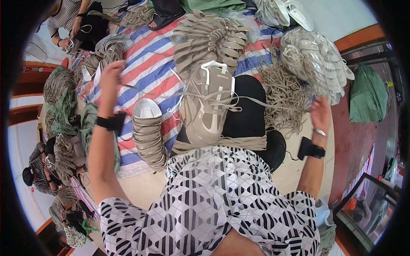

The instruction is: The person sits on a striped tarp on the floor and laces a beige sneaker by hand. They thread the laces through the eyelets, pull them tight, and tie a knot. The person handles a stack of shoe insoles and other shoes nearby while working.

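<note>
A beige-grey shoe upper [200, 106] with white trim rests on my lap, toe toward me. A flat beige shoelace [269, 103] runs through its eyelets and stretches out to both sides. My left hand [112, 77], raised at the left and slightly blurred, is closed on one end of the lace. Out at the right, my right hand [320, 112] pinches the other end, pulled almost straight. Below the left hand stands a curved stack of nested shoe uppers [149, 134]. Several beige laces [239, 143] lie across my thighs.
Fanned shoe uppers [205, 42] lie beyond my lap on a striped sheet [143, 51]. At right are a heap of loose laces [284, 94] and bagged uppers [316, 59]. A green sack [368, 94] stands farther right. Other people [68, 21] sit at the left among lace bundles.
</note>
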`<state>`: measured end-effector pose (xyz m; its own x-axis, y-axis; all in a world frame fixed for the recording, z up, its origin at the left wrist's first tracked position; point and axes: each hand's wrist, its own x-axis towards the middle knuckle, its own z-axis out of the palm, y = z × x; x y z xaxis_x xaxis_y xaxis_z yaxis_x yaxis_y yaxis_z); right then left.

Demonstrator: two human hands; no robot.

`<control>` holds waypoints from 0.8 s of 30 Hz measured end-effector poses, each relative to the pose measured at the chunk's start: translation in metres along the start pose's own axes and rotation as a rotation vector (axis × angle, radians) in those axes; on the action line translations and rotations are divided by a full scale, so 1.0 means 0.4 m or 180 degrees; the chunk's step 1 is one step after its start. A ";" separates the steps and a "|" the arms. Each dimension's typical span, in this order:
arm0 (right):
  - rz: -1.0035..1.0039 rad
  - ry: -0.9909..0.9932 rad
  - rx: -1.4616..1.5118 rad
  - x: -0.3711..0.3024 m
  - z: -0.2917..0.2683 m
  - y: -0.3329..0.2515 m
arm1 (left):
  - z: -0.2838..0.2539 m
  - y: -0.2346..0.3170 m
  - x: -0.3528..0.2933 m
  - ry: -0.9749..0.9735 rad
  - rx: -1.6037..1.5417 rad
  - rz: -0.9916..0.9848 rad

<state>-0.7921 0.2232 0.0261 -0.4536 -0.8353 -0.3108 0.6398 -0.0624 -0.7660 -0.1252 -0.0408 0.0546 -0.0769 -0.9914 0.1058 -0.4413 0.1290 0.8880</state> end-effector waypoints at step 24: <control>-0.2014 -0.3509 -0.4278 -0.304 0.402 0.295 | 0.349 0.323 -0.318 -0.0345 0.1700 0.2477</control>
<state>-0.5617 0.2293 0.0640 0.5147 -0.8323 0.2058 -0.5581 -0.5074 -0.6565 -0.2973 0.1051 0.0934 -0.5924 -0.6190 0.5157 -0.5796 0.7720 0.2609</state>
